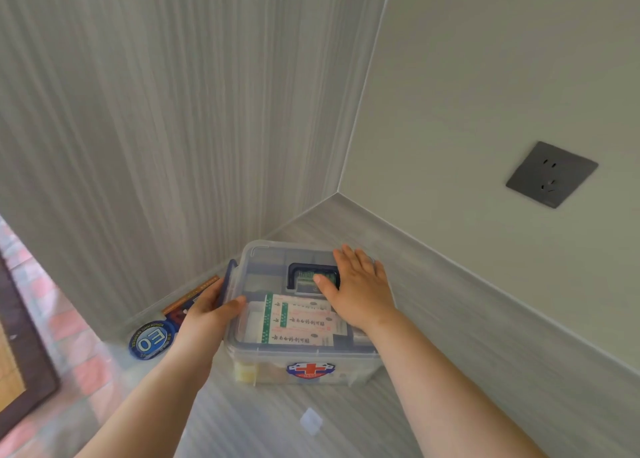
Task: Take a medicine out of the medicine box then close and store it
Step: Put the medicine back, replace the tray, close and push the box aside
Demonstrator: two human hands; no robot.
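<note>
A clear plastic medicine box (304, 319) with a red cross sticker (310, 369) on its near wall sits in the far corner of a pale wood-grain surface (277, 423), close to where two walls meet. Its transparent lid (263, 267) lies flat over the box, and a dark blue handle (301, 275) is folded down in a recess at the middle of the lid. Through the lid, white packets of plasters with green stripes (301, 322) show in the upper tray, and yellowish packs are dimly visible through the near wall at the lower left.

The right hand (360, 284) rests palm down on the right part of the lid, fingers spread wide and flat, the thumb reaching onto the handle recess. The left hand (207, 313) holds the box at its left edge, fingers curled around the side by a dark blue latch (230, 277) and the thumb pressed on top of the lid.

Just left of the box, partly under the left hand, a flat pack with an orange strip (192, 293) lies on the surface, and a round blue sticker marked "E0" (150, 339) sits nearer. A small clear plastic piece (310, 421) lies on the surface near the camera. A grey wall socket (550, 174) is set in the plain right wall; the left wall is striped grey panelling.
</note>
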